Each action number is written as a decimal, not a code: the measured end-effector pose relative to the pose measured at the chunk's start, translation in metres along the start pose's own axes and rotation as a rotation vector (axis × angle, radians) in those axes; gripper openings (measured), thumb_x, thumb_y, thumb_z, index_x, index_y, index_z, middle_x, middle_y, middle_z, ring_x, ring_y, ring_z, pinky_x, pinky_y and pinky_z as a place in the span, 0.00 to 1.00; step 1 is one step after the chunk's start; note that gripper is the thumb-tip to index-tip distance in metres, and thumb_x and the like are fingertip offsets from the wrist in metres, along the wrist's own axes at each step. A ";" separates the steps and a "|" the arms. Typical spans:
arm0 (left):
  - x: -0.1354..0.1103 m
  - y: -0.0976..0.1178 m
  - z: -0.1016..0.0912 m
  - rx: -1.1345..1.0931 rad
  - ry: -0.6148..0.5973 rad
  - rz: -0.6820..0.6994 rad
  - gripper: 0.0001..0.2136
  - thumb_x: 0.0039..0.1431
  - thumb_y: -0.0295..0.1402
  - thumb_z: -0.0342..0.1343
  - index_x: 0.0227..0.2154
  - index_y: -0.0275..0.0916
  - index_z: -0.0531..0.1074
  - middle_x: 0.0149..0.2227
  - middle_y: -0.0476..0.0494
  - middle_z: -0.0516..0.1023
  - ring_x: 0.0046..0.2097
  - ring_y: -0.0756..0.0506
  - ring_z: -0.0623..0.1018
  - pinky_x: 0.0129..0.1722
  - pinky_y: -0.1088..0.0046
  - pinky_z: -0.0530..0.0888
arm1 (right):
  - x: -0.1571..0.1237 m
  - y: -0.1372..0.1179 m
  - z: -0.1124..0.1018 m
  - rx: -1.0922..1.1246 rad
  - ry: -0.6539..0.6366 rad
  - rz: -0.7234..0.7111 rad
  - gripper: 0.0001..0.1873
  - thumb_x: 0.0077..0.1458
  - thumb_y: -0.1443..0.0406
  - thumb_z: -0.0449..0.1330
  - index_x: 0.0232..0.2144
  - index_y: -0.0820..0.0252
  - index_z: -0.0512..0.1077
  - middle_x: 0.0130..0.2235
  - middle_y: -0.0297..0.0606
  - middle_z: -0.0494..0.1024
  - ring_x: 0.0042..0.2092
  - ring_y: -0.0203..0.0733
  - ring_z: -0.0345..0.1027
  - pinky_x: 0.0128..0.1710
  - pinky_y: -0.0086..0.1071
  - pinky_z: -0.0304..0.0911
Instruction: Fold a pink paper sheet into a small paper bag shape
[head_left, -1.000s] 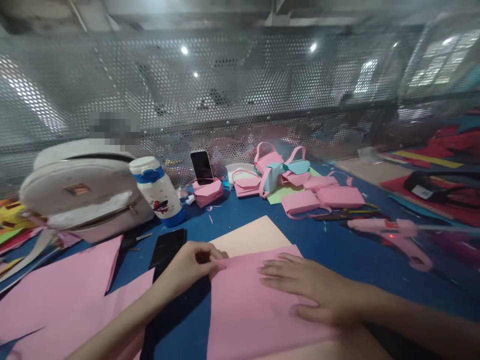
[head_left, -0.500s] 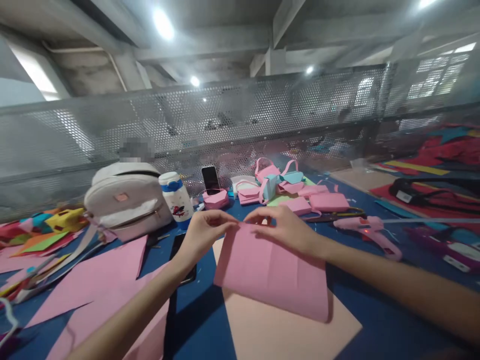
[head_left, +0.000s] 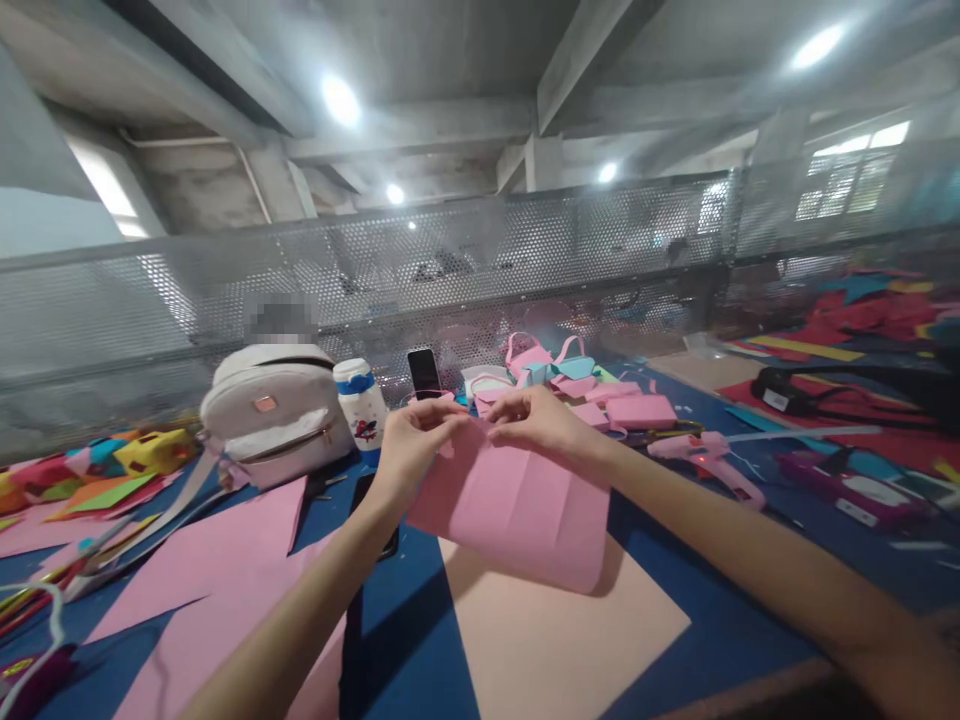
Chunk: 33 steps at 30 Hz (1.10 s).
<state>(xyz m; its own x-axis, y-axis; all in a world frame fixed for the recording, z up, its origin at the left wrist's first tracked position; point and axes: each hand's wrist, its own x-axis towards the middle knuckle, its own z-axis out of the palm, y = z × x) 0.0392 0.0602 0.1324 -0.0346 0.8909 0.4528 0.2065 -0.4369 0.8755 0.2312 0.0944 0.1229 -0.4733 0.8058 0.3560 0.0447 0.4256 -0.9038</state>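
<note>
A folded sheet of pink foam or card with crease lines hangs between my hands, tilted over a pale peach sheet on the blue table. My left hand pinches its far edge at the left corner. My right hand closes on the same edge a little to the right, thumb and fingers together. Beyond my hands several small pink and light blue paper bags with handles stand in a cluster. A pink glue gun with a red light lies to the right.
On the left are a white backpack, a water bottle and large pink sheets. A phone stands upright at the back. A purple device and red sheets lie right. A perforated metal screen borders the table.
The pink sheet has been lifted and moved slightly left, its near edge now higher over the peach sheet. Both hands still grip its far edge. The camera view has shifted a little.
</note>
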 end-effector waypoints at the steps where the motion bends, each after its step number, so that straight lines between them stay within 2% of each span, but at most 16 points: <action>1: -0.002 -0.001 0.001 0.002 -0.006 -0.002 0.08 0.44 0.33 0.66 0.28 0.36 0.79 0.29 0.44 0.82 0.30 0.49 0.78 0.30 0.78 0.72 | -0.001 0.003 0.000 0.001 -0.009 0.004 0.12 0.41 0.66 0.68 0.31 0.65 0.78 0.27 0.35 0.78 0.32 0.38 0.72 0.35 0.32 0.67; 12: -0.010 -0.009 0.000 0.037 0.015 -0.030 0.06 0.42 0.33 0.66 0.26 0.38 0.80 0.29 0.44 0.82 0.32 0.45 0.80 0.34 0.72 0.75 | -0.006 0.010 0.001 -0.075 -0.035 0.006 0.13 0.41 0.63 0.68 0.32 0.64 0.79 0.27 0.36 0.78 0.31 0.38 0.71 0.34 0.31 0.66; 29: -0.011 -0.015 0.002 0.033 0.014 -0.052 0.06 0.43 0.33 0.66 0.26 0.38 0.80 0.29 0.44 0.83 0.31 0.46 0.80 0.29 0.76 0.74 | -0.004 0.016 -0.001 -0.112 -0.040 0.018 0.13 0.41 0.63 0.68 0.32 0.64 0.80 0.26 0.35 0.78 0.30 0.38 0.70 0.32 0.30 0.63; 33: -0.012 -0.014 0.002 0.021 0.010 -0.048 0.06 0.43 0.33 0.67 0.26 0.38 0.80 0.28 0.45 0.82 0.31 0.47 0.79 0.29 0.77 0.73 | -0.005 0.017 0.001 -0.060 -0.059 0.000 0.11 0.43 0.63 0.68 0.30 0.64 0.79 0.28 0.36 0.79 0.31 0.38 0.71 0.33 0.30 0.64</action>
<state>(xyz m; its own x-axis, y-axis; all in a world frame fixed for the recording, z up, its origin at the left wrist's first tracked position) 0.0391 0.0560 0.1144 -0.0544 0.9095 0.4121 0.2247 -0.3910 0.8925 0.2332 0.0969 0.1051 -0.5243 0.7809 0.3395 0.0968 0.4507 -0.8874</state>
